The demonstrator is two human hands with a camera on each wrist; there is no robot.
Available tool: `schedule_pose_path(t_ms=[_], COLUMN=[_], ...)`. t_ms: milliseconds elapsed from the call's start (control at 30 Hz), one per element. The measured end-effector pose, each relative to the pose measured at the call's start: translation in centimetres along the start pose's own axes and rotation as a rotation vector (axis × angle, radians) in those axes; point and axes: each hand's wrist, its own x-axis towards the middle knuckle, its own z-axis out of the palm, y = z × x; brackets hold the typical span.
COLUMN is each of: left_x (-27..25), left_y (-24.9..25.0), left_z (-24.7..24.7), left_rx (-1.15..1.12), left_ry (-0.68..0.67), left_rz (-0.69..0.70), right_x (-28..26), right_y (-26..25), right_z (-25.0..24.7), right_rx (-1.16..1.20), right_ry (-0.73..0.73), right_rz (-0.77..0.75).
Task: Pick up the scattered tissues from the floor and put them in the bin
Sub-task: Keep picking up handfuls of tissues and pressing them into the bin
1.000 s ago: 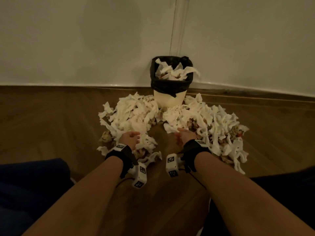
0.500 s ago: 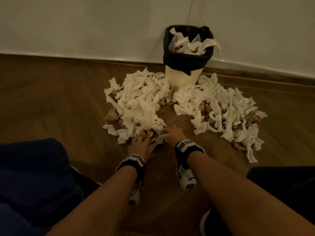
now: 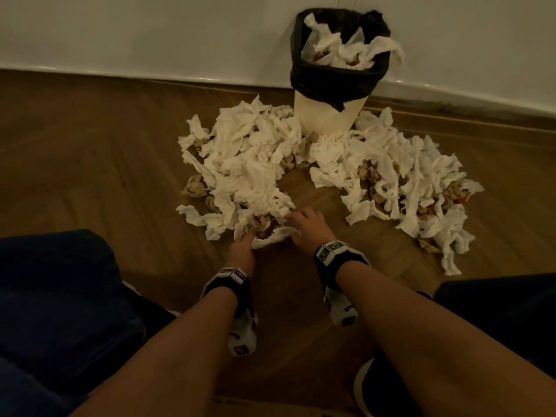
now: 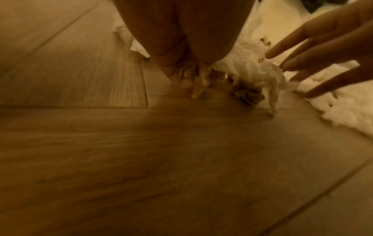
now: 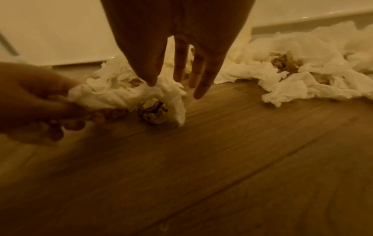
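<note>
— Wooden herringbone floor [image 3: 90, 164] runs up to a white wall [image 3: 150, 28], and the bin [image 3: 329, 114] stands against that wall, doesn't it?

— Yes. It is a cream bin with a black liner [image 3: 337, 82] folded over its rim, and white tissues [image 3: 346, 49] already show in its mouth, one draped over the rim.

— Where are the scattered ones?

— In two heaps on the floor right in front of the bin. The left heap [image 3: 243, 164] reaches from the bin's base toward the person; the right heap [image 3: 400, 182] spreads away to the right. Brownish crumpled wads [image 3: 195, 186] lie mixed in among the white sheets, and a strip of bare floor separates the heaps.

— And the hands?

— Both are at the near edge of the left heap. The left hand [image 3: 240, 251] has its fingers curled round a white tissue [image 5: 113, 97] and some brownish scraps, gripping them low above the floor. The right hand [image 3: 307, 228] is spread, fingers straight and apart, with a fingertip touching that same tissue and nothing gripped.

— Anything just beneath?

— A brown crumpled ball [image 5: 154, 114] sits on the floor under the hanging end of the tissue. Each wrist wears a black band [image 3: 340, 263] with a white marker block.
</note>
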Motion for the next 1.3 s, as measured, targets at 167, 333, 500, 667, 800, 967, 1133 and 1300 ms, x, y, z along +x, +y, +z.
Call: schedule_pose_path(t_ms=[167,333,500,667,800,967,1133,1300], left_x=[0.1,0.5,0.5,0.6,0.3,0.8,0.5,0.1], left_y=[0.3,0.1,-0.5,-1.4,-1.5,-1.5,-1.6,-2.1], left_z=[-0.9,-2.1,-3.1,-3.1,-2.5,-3.2,-3.4,-3.4], left_rx=[-0.337,-0.779,-0.873,-0.875,-1.038,-1.634,-1.659,-1.341], left_ry=[0.092,0.174,0.207,0.218,0.344,0.446,0.414,0.381], left_rz=[-0.222,-0.436,-0.517,-0.668,-0.673,-0.781,-0.763,-0.758], right_x=[0.5,0.5,0.3,0.3,0.0,0.0,0.1,0.1], right_y=[-1.6,-2.3,-1.7,-0.2,0.6,0.4,0.5,0.5], right_z=[0.6,1.1,1.1,0.8,1.4,2.1,2.1,1.7], right_rx=[-0.150,-0.256,-0.244,-0.232,-0.137,-0.065,-0.002,0.088], right_ry=[-0.147,-0.310,-0.316,-0.305,-0.235,-0.247,-0.234,-0.187], right_rz=[-0.138,-0.112,-0.008,0.132,0.211,0.255,0.262,0.316])
